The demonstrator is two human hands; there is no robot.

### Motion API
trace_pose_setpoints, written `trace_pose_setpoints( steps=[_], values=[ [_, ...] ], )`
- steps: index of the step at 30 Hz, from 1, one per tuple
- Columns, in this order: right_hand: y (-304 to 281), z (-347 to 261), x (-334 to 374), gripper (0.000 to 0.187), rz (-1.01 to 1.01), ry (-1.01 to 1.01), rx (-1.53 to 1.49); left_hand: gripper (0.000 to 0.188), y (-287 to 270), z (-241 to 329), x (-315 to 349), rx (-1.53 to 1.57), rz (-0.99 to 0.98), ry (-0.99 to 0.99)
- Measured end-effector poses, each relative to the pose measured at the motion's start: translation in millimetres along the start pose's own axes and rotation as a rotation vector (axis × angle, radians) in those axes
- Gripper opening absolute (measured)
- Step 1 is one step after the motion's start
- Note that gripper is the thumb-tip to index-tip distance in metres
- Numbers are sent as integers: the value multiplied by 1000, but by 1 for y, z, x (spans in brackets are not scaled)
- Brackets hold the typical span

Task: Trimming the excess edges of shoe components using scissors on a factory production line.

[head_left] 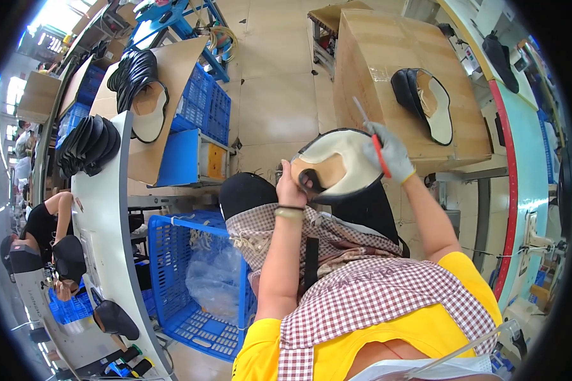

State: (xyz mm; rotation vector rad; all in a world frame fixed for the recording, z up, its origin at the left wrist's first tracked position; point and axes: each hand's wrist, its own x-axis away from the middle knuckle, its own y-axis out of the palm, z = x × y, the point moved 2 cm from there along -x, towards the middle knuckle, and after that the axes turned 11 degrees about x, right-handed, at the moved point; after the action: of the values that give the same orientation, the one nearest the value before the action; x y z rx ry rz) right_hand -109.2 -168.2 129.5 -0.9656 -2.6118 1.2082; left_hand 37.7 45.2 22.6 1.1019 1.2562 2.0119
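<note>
My left hand (292, 187) grips the near left edge of a shoe upper (356, 174), its thumb on top and its fingertips showing through a dark opening. The upper has a white lining, a tan patch in the middle and a black rim, and rests above my lap. At its far right side is my right hand (394, 153), in a grey glove. This hand is closed around red-handled scissors (380, 154), whose metal blades point up and away to the left. Part of the upper's right edge is hidden by the glove.
Ahead right, a black shoe upper (435, 108) lies on a large cardboard box (388, 54). Stacked black uppers (135, 75) lie on cardboard (183, 63) at left. A blue crate (165, 279) with clear plastic stands left of me. Another person (54, 228) sits beyond the white table (102, 190).
</note>
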Motion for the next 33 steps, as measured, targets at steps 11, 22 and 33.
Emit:
trace_pose_setpoints(
  steps=[11, 22, 33],
  values=[
    [-20, -26, -4, 46, -5, -74, 181, 55, 8, -14, 46, -387, 240, 323],
    [0, -64, 17, 42, 102, -158, 159, 52, 24, -15, 51, -47, 337, 264],
    [-9, -38, 41, 43, -68, -276, 233, 57, 37, 25, 20, 211, -220, 76]
  ],
)
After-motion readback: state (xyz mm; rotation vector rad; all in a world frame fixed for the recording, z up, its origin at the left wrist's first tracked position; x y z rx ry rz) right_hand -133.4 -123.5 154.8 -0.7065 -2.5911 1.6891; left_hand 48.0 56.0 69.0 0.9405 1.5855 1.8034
